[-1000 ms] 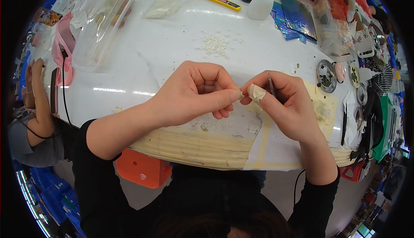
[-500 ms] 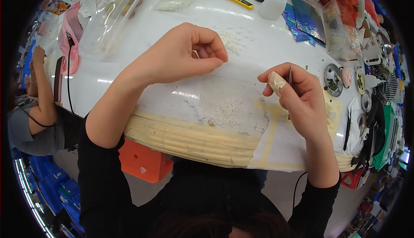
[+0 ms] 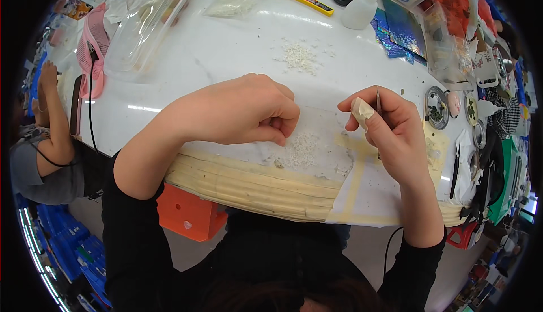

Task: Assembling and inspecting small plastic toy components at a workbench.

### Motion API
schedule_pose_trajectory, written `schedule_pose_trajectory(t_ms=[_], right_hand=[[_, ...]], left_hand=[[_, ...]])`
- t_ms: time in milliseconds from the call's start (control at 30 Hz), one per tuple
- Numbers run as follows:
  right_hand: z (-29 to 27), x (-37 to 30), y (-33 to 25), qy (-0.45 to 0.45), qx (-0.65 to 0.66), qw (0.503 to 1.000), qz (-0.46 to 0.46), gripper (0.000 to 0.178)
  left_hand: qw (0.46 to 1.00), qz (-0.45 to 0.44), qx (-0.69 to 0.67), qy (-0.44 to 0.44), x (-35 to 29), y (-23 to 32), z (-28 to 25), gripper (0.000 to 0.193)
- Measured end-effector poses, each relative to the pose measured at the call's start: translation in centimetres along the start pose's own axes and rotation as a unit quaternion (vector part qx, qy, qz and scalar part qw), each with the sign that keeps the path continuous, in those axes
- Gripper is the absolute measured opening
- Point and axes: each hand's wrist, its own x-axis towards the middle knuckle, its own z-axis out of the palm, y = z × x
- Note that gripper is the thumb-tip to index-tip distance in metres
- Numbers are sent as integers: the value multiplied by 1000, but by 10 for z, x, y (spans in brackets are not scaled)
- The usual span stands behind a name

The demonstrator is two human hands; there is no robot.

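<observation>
My left hand (image 3: 243,111) reaches low over the near scatter of tiny white beads (image 3: 305,149), its palm down and its fingertips pinched together. Whatever those fingertips hold, if anything, is too small or hidden to make out. To the right, my right hand (image 3: 393,128) is raised with the fingers curled around slim metal tweezers (image 3: 378,98), mostly hidden by the hand. Cream-coloured tape (image 3: 362,113) wraps the thumb tip of that hand. A second heap of white beads (image 3: 300,56) lies farther back on the white table (image 3: 226,49).
Yellow padding (image 3: 254,185) lines the table's near edge. Farther back are a yellow cutter (image 3: 304,0), a squeeze bottle (image 3: 360,11) and shiny blue sheets (image 3: 403,29). A clear plastic box (image 3: 150,26) stands left; round metal dishes (image 3: 436,107) stand right. Another person's arm (image 3: 54,114) shows far left.
My left hand has come down toward me, from beside the far bead heap to the near scatter, and its fingers have closed in. The right hand with the tweezers has barely moved.
</observation>
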Motion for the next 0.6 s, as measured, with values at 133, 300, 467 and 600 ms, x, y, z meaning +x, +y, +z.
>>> schedule_pose_trajectory(t_ms=[133, 300, 467, 600], right_hand=[[0, 1, 0, -4, -3, 1000, 0, 22], [-1, 1, 0, -7, -5, 1000, 6, 22], [-1, 1, 2, -2, -4, 1000, 1, 21], [5, 0, 11, 31, -1, 998, -52, 16]], left_hand=[[996, -76, -18, 36, 1, 3, -1, 14], [994, -49, 65, 77, 1, 1, 2, 15], [966, -90, -181, 164, 7, 5, 5, 12], [870, -72, -457, 171, 9, 9, 7, 8]])
